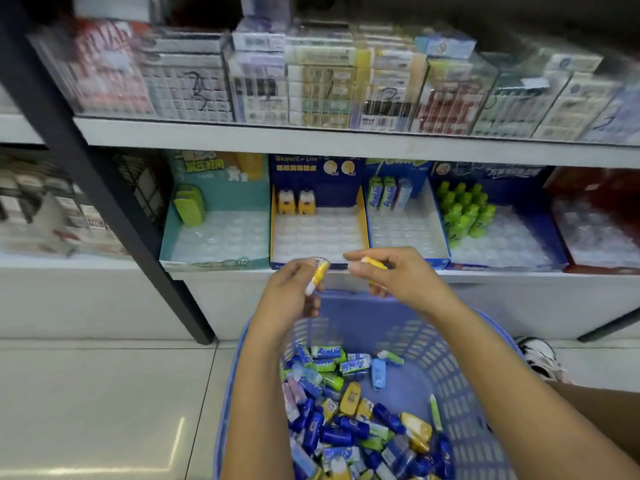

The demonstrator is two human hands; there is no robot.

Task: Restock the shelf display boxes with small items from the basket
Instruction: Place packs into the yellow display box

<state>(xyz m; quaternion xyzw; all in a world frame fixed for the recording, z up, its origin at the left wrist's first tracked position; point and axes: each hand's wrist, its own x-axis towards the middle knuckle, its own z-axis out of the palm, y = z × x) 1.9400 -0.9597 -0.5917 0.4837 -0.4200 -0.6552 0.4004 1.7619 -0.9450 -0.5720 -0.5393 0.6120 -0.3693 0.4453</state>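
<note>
Facing the shelf [242,135], its upper boxes [322,81] blurring beyond reading, I am gripping a yellow packet [318,277] in my left hand [291,296] and pinching a second packet [374,263], mostly hidden, in my right hand [394,277], above the basket [450,375], near the display box [363,216].

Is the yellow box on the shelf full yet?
No, the yellow box holds only two items at its back left corner; the rest of its tray is bare.
</note>
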